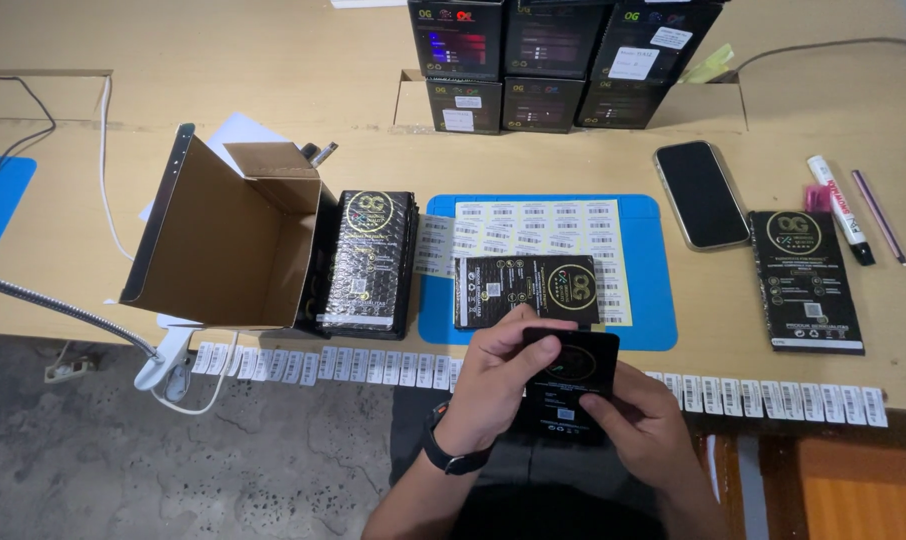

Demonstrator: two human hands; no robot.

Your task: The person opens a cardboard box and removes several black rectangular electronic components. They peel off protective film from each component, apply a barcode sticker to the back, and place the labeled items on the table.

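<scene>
Both my hands hold a flat black packet (pixel 573 375) with gold print at the table's near edge. My left hand (pixel 498 375), with a dark watch on the wrist, pinches the packet's upper left side. My right hand (pixel 643 415) grips its lower right corner. Just beyond it, another black packet (pixel 526 289) lies on a sheet of barcode labels (pixel 563 235) on a blue mat (pixel 645 290). A stack of bubble-wrapped black packets (pixel 368 262) stands left of the mat.
An open cardboard box (pixel 223 235) lies on its side at left. Black boxes (pixel 543 60) are stacked at the back. A phone (pixel 701 193), a black packet (pixel 806 280), a marker (pixel 839 208) and a pen (pixel 878 215) lie at right. Barcode strips (pixel 773 397) line the edge.
</scene>
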